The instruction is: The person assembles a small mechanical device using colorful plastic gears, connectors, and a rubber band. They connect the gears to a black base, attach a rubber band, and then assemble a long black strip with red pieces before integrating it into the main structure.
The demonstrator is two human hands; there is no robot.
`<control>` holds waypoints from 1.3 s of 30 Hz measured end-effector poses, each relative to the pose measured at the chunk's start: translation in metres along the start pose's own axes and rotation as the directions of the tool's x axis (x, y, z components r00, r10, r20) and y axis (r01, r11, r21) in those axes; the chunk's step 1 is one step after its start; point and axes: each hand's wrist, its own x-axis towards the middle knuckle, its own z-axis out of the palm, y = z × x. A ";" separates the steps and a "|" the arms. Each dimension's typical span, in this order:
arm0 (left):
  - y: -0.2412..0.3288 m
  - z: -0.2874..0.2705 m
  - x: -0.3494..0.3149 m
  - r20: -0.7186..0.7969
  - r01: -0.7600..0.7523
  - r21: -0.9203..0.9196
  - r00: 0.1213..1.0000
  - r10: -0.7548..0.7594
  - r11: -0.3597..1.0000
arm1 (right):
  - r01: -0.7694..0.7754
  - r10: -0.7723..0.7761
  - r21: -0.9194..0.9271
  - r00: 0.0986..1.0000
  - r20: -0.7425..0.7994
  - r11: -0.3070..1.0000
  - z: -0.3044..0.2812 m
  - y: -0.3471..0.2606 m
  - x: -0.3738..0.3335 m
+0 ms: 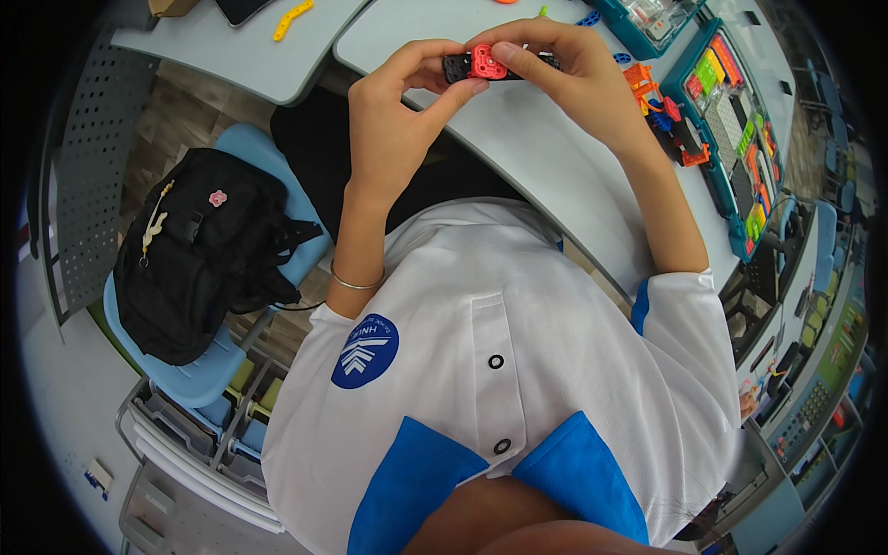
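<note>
Over the edge of the pale table [564, 162], both hands hold a small construction-set assembly. It joins a red plastic block [487, 62] with holes to black building pieces [455, 68]. My left hand [388, 116] pinches its black left end between thumb and fingers. My right hand [583, 88] grips the right side, its thumb pressed against the red block and its fingers behind. Part of the black piece is hidden by my right hand. An orange, blue and red built model [664, 113] stands on the table beside my right wrist.
An open teal case [738, 222] of colourful building parts lies at the right, with another teal box [636, 32] at the far edge. A yellow angled beam [293, 18] and a dark device [242, 9] rest on the left table. A black backpack [199, 250] sits on a blue chair [303, 250].
</note>
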 end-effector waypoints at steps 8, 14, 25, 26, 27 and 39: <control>-0.007 -0.001 -0.002 0.077 0.101 -0.324 0.994 -0.080 0.941 | 0.208 -0.214 -0.268 0.977 0.006 0.941 0.002 -0.003 -0.001; 0.003 -0.001 -0.002 0.159 0.218 -0.522 0.975 -0.157 0.824 | 0.099 -0.101 -0.187 0.995 0.000 0.977 0.007 -0.008 -0.007; 0.010 0.011 -0.007 0.115 0.238 -0.516 0.971 -0.209 0.823 | -0.055 0.057 0.058 0.997 -0.042 0.997 0.012 -0.010 -0.017; 0.011 0.012 -0.008 0.117 0.239 -0.517 0.971 -0.209 0.822 | -0.074 0.076 0.068 0.997 -0.028 0.995 0.012 -0.010 -0.018; 0.011 0.012 -0.008 0.119 0.244 -0.518 0.970 -0.214 0.820 | -0.097 0.098 0.074 0.995 -0.015 0.993 0.011 -0.010 -0.020; 0.014 0.011 -0.006 0.086 0.265 -0.536 0.962 -0.260 0.802 | -0.165 0.155 0.148 0.985 0.077 0.975 -0.001 -0.009 -0.017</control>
